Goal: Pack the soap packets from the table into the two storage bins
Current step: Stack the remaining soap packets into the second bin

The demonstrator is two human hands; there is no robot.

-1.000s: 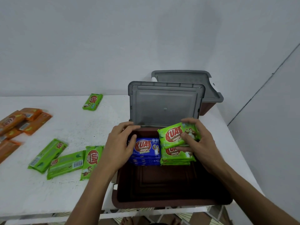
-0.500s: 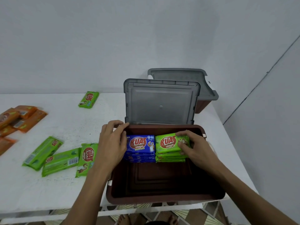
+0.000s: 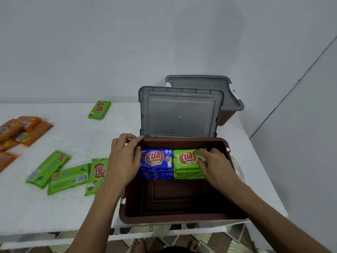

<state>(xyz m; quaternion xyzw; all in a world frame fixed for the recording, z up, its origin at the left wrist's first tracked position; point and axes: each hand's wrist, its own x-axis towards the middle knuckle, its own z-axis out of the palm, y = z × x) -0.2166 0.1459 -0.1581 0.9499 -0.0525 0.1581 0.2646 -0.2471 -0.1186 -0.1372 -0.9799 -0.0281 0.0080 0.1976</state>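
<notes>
Inside bin (image 3: 182, 219) | left hand (image 3: 124, 159) grips rim | right hand (image 3: 217, 167) pinches top green packet (image 3: 184, 158)

Left arm (image 3: 94, 210): our bare forearm enters from 7 o'clock and points toward 1 o'clock.
Left hand (image 3: 124, 157): palm down, fingers bent toward 1 o'clock. We cannot tell whether they grip anything.
Right arm (image 3: 266, 214): bare, it enters from 4 o'clock and reaches toward 10 o'clock.
Right hand (image 3: 216, 167): palm down, our fingers and thumb pinch the top green packet (image 3: 184, 158) at its 3 o'clock end.
</notes>
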